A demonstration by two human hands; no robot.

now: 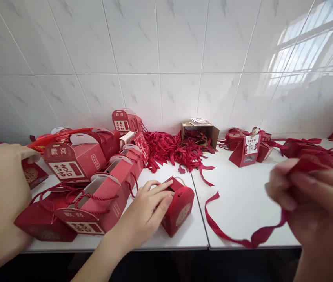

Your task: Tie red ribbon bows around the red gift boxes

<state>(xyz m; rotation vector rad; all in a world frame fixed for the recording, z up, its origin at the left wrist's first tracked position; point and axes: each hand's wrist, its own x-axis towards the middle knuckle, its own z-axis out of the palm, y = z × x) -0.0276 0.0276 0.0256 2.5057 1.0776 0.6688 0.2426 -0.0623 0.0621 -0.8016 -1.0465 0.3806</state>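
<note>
My left hand [150,207] is closed on a small dark-red gift box [178,211], its fingers over the near left side and top edge and its thumb against the front. The box stands on the table near the front edge, with a thin cord loop showing behind its top. On the right, my right hand [304,192], blurred by motion, is raised above the table and closed on a dark-red ribbon [257,237]. The ribbon's loose end droops left and curls up toward the box. Part of the ribbon is bunched in the fingers.
Red gift boxes with cord handles [95,199] crowd the left side, where another person's arm [4,199] reaches in. Behind lie a heap of red ribbons [166,147] and a cardboard box [214,135]. A tagged red box [244,152] stands right of centre. A seam splits the white table [228,196].
</note>
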